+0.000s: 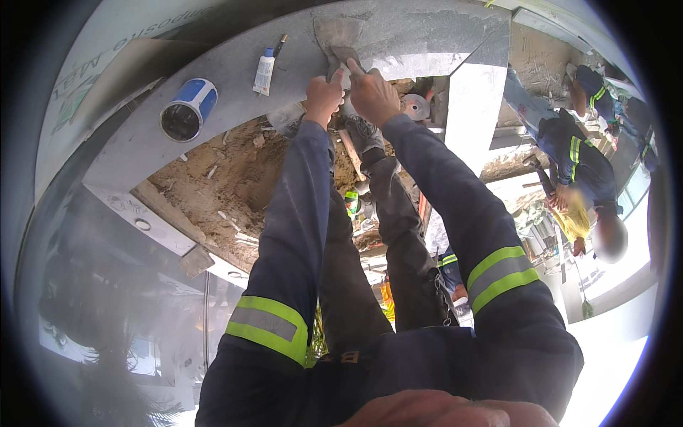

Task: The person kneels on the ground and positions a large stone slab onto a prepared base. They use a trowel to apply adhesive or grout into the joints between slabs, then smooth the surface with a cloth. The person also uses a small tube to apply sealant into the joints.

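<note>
A wide putty knife point(339, 32) lies with its blade flat against the grey slab point(413, 35). My right hand point(375, 96) is closed around its handle, index finger and thumb stretched toward the blade. Close beside it, my left hand point(324, 98) is closed too, one finger pointing up toward the handle. What it grips is mostly hidden; a grey flat piece point(286, 119) shows just left of its wrist. To the left on the slab, a small white tube with a blue cap point(264, 72) lies next to a thin brush-like tool point(281, 45).
A blue and white tin point(188, 110) rests on its side on the slab. Below the slab edge is sandy, dug-out ground point(220, 185) with debris. A disc point(415, 107) sits right of my hands. Co-workers, one holding something yellow point(571, 217), are at the right.
</note>
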Demonstrator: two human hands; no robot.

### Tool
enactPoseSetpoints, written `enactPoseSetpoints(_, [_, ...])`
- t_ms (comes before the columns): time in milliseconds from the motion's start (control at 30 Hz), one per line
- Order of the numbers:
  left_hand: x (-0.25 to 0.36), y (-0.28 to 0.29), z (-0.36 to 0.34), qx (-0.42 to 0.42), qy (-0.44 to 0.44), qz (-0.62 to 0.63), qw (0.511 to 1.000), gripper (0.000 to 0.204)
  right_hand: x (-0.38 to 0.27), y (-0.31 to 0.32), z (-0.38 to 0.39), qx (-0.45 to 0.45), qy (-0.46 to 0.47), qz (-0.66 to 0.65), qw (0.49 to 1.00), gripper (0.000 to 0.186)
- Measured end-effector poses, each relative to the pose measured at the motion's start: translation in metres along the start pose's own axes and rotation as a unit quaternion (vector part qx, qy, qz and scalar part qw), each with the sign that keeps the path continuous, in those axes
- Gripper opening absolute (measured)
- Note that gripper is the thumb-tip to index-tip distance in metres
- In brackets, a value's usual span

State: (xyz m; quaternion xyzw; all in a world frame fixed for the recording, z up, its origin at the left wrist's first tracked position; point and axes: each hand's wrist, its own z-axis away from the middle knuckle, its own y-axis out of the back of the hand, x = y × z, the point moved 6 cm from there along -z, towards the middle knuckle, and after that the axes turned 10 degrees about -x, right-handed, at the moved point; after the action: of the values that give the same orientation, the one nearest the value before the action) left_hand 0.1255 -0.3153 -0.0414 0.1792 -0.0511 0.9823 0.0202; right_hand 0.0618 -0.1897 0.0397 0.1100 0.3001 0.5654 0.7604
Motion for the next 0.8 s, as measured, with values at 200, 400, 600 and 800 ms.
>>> enactPoseSetpoints(200, [0.015,0.017,0.025,0.165,-0.168,-0.205,0.95,0.043,0.003,0.057,-0.027,0.177,-0.006,-0.103,0.979,0.044])
enactPoseSetpoints(400, [0.029,0.001,0.089,0.267,-0.357,-0.296,0.845,0.05,0.034,0.087,0.015,0.302,0.114,-0.114,0.94,0.038])
enactPoseSetpoints(600, [0.026,-0.012,0.044,0.138,-0.16,-0.316,0.925,0.047,0.033,0.016,0.061,0.134,0.062,0.033,0.989,0.042])
enactPoseSetpoints(800, [0.019,-0.017,0.007,0.082,-0.15,-0.371,0.913,0.043,0.0,0.008,-0.007,0.077,0.033,0.093,0.992,0.043])
